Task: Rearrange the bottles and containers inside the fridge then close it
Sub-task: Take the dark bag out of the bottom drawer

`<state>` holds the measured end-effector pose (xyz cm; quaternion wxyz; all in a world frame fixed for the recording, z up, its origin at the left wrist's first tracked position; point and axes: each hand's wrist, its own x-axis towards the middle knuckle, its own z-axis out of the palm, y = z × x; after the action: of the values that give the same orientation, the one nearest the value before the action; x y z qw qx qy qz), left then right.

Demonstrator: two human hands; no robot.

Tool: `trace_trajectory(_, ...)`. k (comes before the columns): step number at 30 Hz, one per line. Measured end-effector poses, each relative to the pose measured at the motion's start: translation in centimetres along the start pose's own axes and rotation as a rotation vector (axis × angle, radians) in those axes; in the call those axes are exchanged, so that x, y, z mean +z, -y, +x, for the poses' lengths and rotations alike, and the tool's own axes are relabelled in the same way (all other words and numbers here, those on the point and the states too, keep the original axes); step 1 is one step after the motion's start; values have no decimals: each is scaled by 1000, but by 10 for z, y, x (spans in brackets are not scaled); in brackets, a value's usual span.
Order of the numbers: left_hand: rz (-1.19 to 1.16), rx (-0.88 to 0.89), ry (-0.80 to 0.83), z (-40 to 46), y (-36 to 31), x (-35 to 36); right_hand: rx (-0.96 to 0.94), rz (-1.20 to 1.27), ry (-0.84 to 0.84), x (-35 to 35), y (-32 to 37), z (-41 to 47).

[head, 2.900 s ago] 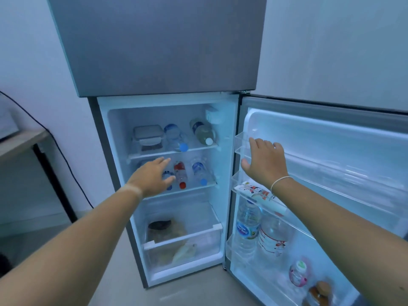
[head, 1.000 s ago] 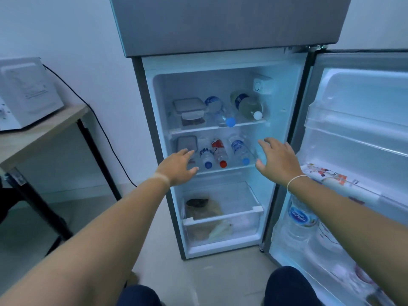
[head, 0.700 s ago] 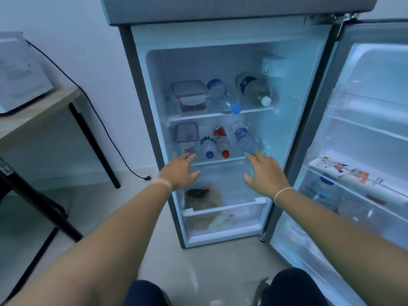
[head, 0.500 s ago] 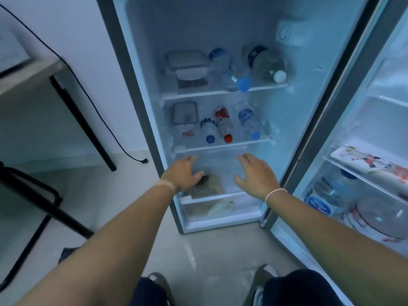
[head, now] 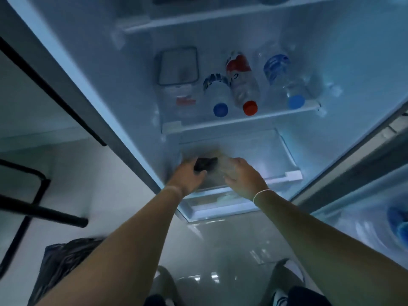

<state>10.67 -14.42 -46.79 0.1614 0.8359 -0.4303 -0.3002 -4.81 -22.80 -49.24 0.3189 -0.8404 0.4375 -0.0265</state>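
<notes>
I am looking into the open fridge. My left hand [head: 187, 176] and right hand [head: 242, 176] reach into the clear bottom drawer [head: 287, 157]. Between them sits a dark-topped item [head: 206, 164] on brownish clear wrapping. My left hand's fingers and thumb curl round its left side. My right hand lies against the wrapping on its right, its fingers blurred. On the shelf [head: 254, 119] above lie a lidded container [head: 178, 67], a blue-capped bottle [head: 217, 96], a red-capped bottle [head: 242, 85] and a second blue-capped bottle [head: 284, 78].
The fridge door stands open on the right, with a blue-capped water bottle [head: 397, 221] in its rack. Black table legs [head: 39, 210] and a black bag [head: 64, 261] are on the floor at the left. An upper shelf [head: 198, 18] crosses the top.
I have crouched lower and closer to the fridge. Both hands dropped from the middle shelf's front edge into the bottom drawer, and my left hand has closed on the dark-topped item.
</notes>
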Motion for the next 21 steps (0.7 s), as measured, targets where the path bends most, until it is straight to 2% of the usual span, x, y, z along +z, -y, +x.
trace_trajectory(8, -69, -75, -68, 59, 24, 30, 117, 346, -4, 42, -2, 47)
trace_trajectory(13, -58, -114, -75, 81, 36, 42, 145, 321, -44, 56, -1, 74)
trace_trajectory(21, -279, -275, -150, 98, 44, 54, 264, 490, -61, 67, 1, 92)
